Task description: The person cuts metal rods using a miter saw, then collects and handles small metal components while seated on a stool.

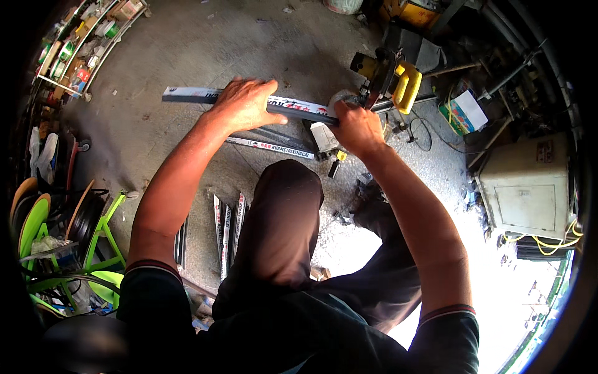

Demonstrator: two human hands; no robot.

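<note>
A long, dark profile bar (300,110) with printed white film along it lies crosswise in front of me. My left hand (242,105) is over its left half, the thumb apart along the near side and the fingers bent over the far side. Closed round the right end is my right hand (360,129), close beside a cutting saw with a yellow handle (408,87). Whatever supports the bar beneath is mostly hidden. Below it, another filmed bar (274,147) lies near the floor, in front of my knee.
Several filmed bars (225,234) lie on the floor left of my leg. Green-framed reels (103,234) stand at the left, with a loaded shelf (87,47) farther off. A pale metal cabinet (526,190) is at the right; a cable (430,134) loops near the saw.
</note>
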